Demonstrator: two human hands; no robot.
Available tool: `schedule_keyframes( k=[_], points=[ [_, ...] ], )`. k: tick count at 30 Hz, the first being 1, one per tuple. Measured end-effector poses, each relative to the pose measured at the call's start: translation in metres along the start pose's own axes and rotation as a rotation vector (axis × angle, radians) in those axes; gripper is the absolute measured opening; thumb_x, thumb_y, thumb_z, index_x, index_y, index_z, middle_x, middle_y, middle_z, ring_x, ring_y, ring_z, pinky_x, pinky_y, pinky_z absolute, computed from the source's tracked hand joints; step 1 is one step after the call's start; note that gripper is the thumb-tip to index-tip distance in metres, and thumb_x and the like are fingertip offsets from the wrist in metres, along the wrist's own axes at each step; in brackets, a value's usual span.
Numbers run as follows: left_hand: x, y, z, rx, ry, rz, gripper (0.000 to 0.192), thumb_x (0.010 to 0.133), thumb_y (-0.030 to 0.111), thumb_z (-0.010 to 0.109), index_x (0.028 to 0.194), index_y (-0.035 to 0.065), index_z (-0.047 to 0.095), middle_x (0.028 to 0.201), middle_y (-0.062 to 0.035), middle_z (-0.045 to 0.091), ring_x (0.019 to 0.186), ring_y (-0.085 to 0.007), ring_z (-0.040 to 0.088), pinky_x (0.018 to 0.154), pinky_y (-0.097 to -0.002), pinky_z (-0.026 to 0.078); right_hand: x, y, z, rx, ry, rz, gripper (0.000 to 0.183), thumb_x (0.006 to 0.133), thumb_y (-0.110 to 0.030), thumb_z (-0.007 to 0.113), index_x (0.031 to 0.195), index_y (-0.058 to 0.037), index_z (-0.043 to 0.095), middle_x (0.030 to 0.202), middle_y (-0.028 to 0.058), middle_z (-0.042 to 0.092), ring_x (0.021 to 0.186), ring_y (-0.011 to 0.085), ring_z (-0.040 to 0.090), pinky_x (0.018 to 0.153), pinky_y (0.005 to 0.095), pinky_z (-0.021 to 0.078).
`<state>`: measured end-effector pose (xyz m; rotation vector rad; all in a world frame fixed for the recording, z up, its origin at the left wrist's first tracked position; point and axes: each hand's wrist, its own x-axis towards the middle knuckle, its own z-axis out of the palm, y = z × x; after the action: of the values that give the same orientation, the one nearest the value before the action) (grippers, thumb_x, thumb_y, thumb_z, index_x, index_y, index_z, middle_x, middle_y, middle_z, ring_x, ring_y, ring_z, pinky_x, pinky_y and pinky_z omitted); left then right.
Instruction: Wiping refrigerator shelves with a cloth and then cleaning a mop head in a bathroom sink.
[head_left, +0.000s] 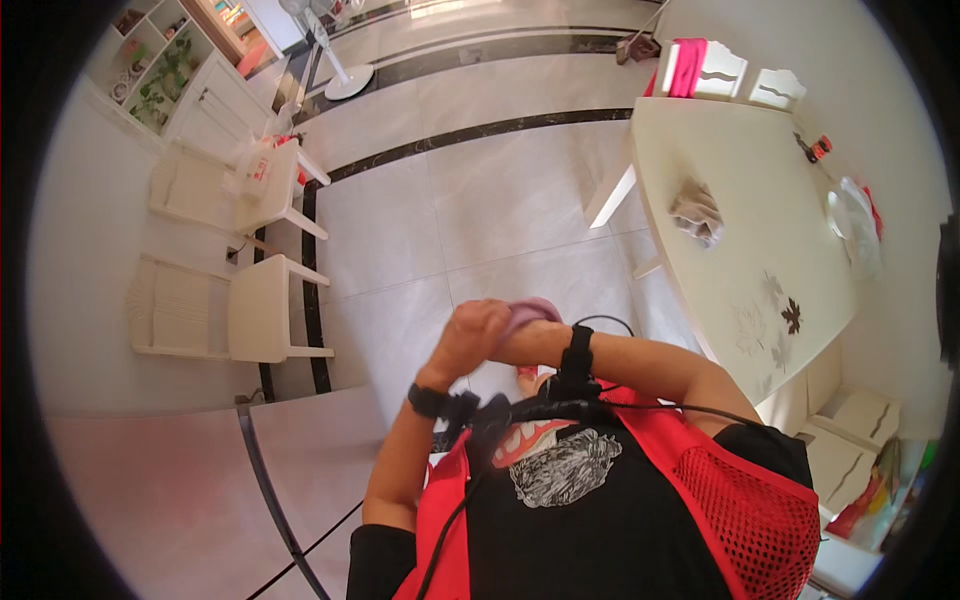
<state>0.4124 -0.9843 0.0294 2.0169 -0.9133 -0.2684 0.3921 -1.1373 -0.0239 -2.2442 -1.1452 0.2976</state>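
My hands meet in front of my chest, over the tiled floor. A purple cloth (534, 309) is bunched up between them, its folded edge showing beyond the fingers. My left hand (474, 328) is curled into a fist at the cloth's left end. Close against it, my right hand (521, 342) holds the cloth too, its fingers mostly hidden behind the left hand and the folds. Black straps with small devices are on both wrists, and a cable runs from the right one.
To the right stands a pale dining table (739, 157) with a crumpled beige cloth (697, 211) and leaf decorations. Two cream chairs (259, 315) line the left wall, plastic bags on the farther. A pink-toned cabinet or appliance (315, 450) is at lower left; a white fan (349, 81) stands farther off.
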Motion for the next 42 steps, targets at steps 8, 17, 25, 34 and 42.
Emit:
schedule_keyframes(
  k=[8, 17, 25, 34, 42],
  points=[
    [0.025, -0.148, -0.098, -0.645, 0.43, -0.631, 0.034, 0.101, 0.027, 0.047, 0.114, 0.0, 0.062, 0.102, -0.0076, 0.067, 0.094, -0.0126, 0.063, 0.081, -0.0283, 0.051, 0.106, 0.075, -0.124, -0.27, 0.032, 0.027, 0.039, 0.083, -0.013, 0.061, 0.121, -0.0027, 0.055, 0.126, 0.0174, 0.054, 0.114, 0.0336, 0.054, 0.094, 0.0419, 0.0446],
    [0.17, -0.201, -0.213, -1.382, 0.435, -0.392, 0.037, 0.102, 0.024, 0.044, 0.128, -0.0005, 0.05, 0.123, -0.0111, 0.06, 0.111, -0.021, 0.059, 0.096, -0.0371, 0.048, 0.221, 0.197, -0.182, 0.486, 0.166, 0.404, 0.044, 0.099, -0.034, 0.05, 0.125, 0.0009, 0.054, 0.117, 0.0158, 0.062, 0.107, 0.0272, 0.06, 0.093, 0.0371, 0.0459],
    [0.336, -0.283, -0.281, -1.315, 0.021, -0.483, 0.036, 0.101, 0.019, 0.047, 0.132, 0.0006, 0.049, 0.12, -0.0091, 0.06, 0.109, -0.0185, 0.059, 0.094, -0.0341, 0.049, 0.292, 0.302, -0.278, 1.468, 0.784, 0.688, 0.03, 0.096, -0.031, 0.057, 0.114, -0.007, 0.062, 0.104, 0.0036, 0.064, 0.092, 0.0113, 0.059, 0.085, 0.0284, 0.0481],
    [0.497, -0.408, -0.323, -1.238, 0.426, -0.582, 0.039, 0.093, 0.009, 0.057, 0.131, 0.0028, 0.048, 0.109, -0.0081, 0.063, 0.096, -0.0143, 0.062, 0.079, -0.0273, 0.051, 0.314, 0.484, -0.384, 1.622, 1.314, 0.486, 0.017, 0.099, -0.017, 0.05, 0.11, -0.0081, 0.06, 0.102, 0.002, 0.063, 0.095, 0.0138, 0.061, 0.084, 0.0324, 0.0521],
    [0.616, -0.475, -0.375, -1.075, 0.511, -0.79, 0.034, 0.094, 0.017, 0.06, 0.125, 0.0065, 0.053, 0.108, -0.0068, 0.063, 0.091, -0.0168, 0.062, 0.073, -0.0289, 0.049, 0.347, 0.643, -0.483, 1.444, 1.147, 0.642, 0.021, 0.097, -0.022, 0.055, 0.11, -0.0059, 0.062, 0.096, -0.002, 0.061, 0.086, 0.0061, 0.056, 0.072, 0.0218, 0.0466]
  ],
)
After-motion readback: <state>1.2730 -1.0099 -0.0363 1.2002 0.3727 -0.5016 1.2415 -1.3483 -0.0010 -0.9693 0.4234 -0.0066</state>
